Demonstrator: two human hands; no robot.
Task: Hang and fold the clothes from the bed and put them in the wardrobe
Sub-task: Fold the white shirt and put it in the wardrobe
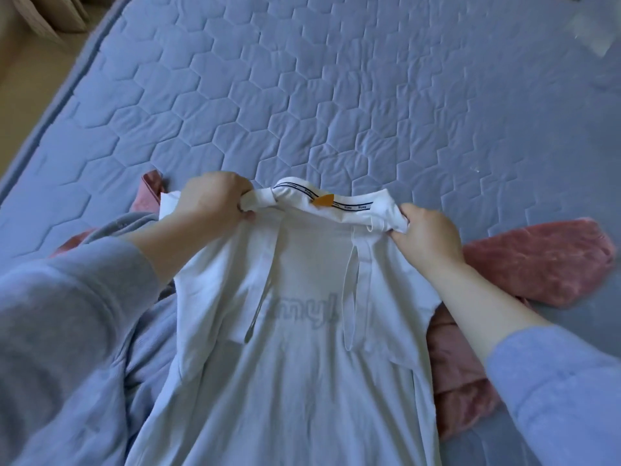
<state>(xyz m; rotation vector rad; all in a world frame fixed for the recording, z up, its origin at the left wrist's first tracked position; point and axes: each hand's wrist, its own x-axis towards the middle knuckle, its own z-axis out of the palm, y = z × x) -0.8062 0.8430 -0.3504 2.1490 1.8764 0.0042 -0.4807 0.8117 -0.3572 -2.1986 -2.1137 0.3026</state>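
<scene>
A white polo shirt point(295, 364) is held up over the near edge of the bed, its inside facing me, with faint grey lettering showing through and an orange tag at the collar. My left hand point(211, 200) grips the left end of the collar. My right hand point(426, 237) pinches the collar's right end. The collar is stretched between both hands. Under the shirt lie a pink velvety garment point(537, 257) on the right and a grey-blue garment point(148, 334) on the left.
The bed point(336, 95) has a blue quilted cover with a hexagon pattern and stretches away ahead. Its left edge point(57, 105) borders a beige floor. A pale blurred object point(591, 28) lies at the far right corner.
</scene>
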